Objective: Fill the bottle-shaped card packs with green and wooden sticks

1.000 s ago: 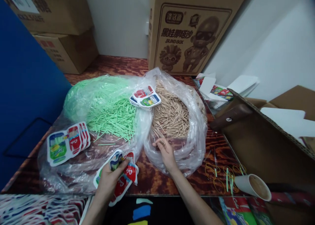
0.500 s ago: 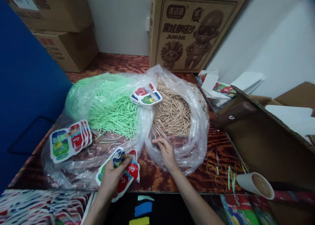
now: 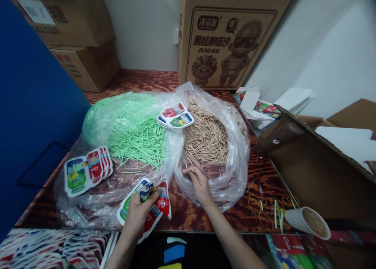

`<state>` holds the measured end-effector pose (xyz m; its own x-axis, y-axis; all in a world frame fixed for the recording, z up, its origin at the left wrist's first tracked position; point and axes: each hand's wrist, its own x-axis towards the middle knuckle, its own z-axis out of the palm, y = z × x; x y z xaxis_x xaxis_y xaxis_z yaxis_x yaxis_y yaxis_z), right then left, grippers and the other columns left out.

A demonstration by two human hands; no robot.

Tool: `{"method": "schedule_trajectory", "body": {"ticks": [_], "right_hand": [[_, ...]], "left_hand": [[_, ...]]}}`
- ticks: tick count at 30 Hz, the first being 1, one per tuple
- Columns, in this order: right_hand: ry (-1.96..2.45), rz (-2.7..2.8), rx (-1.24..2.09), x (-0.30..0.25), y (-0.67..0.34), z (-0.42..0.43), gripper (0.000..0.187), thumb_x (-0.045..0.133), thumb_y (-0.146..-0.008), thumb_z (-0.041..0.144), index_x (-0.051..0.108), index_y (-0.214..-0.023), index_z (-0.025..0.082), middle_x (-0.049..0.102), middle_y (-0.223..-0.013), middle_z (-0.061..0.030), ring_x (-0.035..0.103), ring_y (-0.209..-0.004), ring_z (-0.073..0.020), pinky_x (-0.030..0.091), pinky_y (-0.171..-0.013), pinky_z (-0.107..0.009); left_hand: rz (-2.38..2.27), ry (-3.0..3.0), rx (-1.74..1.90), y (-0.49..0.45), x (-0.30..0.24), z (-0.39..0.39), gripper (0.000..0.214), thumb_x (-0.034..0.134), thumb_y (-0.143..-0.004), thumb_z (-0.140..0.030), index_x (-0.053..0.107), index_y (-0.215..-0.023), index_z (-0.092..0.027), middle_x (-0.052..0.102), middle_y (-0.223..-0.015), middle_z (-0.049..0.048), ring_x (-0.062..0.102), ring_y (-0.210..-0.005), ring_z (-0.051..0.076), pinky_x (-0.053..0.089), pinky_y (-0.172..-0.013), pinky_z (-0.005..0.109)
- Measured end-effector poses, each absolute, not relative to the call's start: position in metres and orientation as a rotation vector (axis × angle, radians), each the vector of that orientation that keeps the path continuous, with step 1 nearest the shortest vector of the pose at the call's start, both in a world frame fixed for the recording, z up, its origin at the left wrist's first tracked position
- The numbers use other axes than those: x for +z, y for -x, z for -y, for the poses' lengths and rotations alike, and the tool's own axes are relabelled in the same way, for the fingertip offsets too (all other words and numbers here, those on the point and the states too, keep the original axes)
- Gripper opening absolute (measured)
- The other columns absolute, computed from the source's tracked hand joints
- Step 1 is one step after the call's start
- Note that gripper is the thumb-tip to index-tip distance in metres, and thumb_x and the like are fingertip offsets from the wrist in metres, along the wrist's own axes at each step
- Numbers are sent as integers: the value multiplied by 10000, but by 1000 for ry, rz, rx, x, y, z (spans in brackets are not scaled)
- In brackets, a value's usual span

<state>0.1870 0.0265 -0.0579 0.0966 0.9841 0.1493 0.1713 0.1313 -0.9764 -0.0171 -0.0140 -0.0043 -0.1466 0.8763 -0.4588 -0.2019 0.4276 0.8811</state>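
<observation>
My left hand (image 3: 140, 207) is closed around printed drink-shaped packets (image 3: 126, 206) in green and red, with a folded red cola flap (image 3: 164, 202) standing out past the fingers. My right hand (image 3: 201, 186) pinches a small bunch of brown sticks (image 3: 194, 172), their ends showing between the fingers. It is at the near edge of a clear plastic bag (image 3: 237, 175) holding a pile of brown sticks (image 3: 207, 139). To the left, another clear bag holds green sticks (image 3: 141, 139).
Fanned packets (image 3: 88, 171) lie on the left bag, and others (image 3: 176, 118) between the piles. A paper cup (image 3: 307, 222) lies tipped at right beside rubber bands (image 3: 261, 210). Cardboard boxes (image 3: 232, 37) stand behind; an open carton (image 3: 317, 175) is at right. Many packets (image 3: 53, 249) fill the lower left.
The camera view has shifted slightly. The red cola flap in my left hand has tilted a little to the right. My right hand keeps its pinch at almost the same place.
</observation>
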Motion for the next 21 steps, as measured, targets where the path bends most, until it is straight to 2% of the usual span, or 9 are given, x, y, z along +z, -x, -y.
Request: {"method": "schedule_trajectory", "body": {"ticks": [8,15,21], "right_hand": [[1276,1321,923,-58,-188,-27,215,457,-924,305,644,-885,206,679,-905,-51,612,-910,-200,446,-846,-328],[1264,1295,943,-60,-186,-27,212,464,-920,313,637,-877,200,678,-880,-49,620,-891,-195,453,-838,-321],[1276,1286,927,-58,-185,-27,227,469,-918,342,637,-858,202,682,-869,-47,621,-882,-193,459,-824,-314]], "left_hand": [[-1357,-668,1080,21,-6,17,288,806,-590,-374,666,-672,-135,661,-603,10,615,-570,167,498,-585,267],[-1415,-798,1048,14,6,19,312,788,-599,-409,706,-705,-127,696,-655,44,644,-628,206,521,-600,290],[-1386,-856,1031,14,2,17,286,771,-630,-409,692,-689,-140,703,-650,35,632,-589,183,503,-564,261]]}}
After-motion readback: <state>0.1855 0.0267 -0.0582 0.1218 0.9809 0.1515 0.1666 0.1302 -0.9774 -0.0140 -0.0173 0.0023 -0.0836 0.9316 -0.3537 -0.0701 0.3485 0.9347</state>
